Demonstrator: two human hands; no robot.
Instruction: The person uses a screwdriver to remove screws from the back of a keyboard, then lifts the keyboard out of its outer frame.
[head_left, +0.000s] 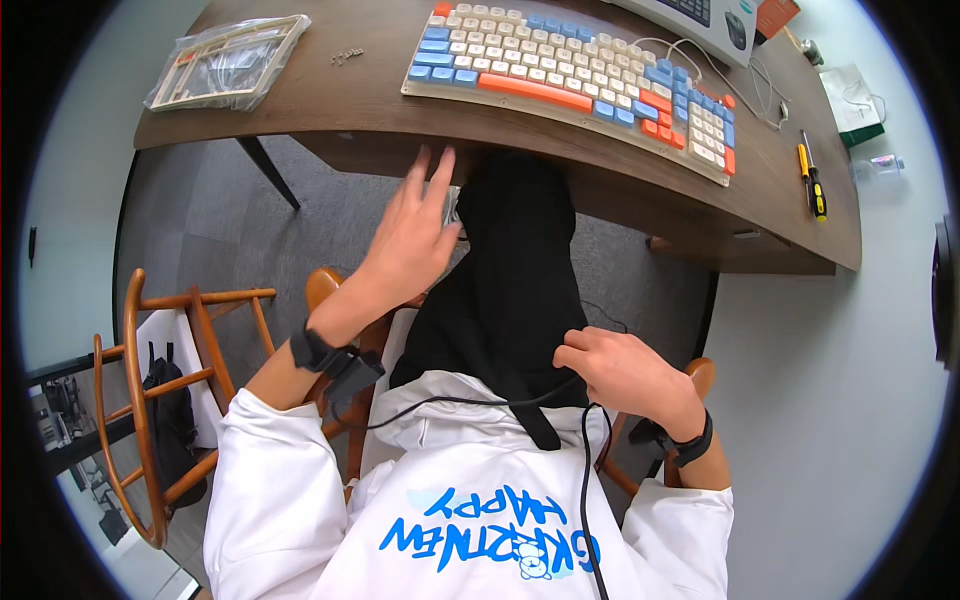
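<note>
One brown desk (330, 105), across the upper view. One wooden chair (209, 345), at left. One keyboard (575, 85), cream, blue and orange keys, flat on the desk along its front edge; a knock at its right end, close to that edge, could tip it off. One pale frame (230, 60) in a clear bag, left on the desk. One left hand (405, 230), fingers extended and apart, nothing visibly held, before the desk edge. One right hand (620, 365), fingers curled, at the thigh; any grip is not determinable. Two screwdrivers (816, 190), yellow and black, side by side at right; a nudge might roll them. One black cord (450, 400), across the lap; might snag a quick-lifted hand. Several tiny metal pieces (346, 56), loose between frame and keyboard; a dragged bag or sleeve would likely scatter them.
</note>
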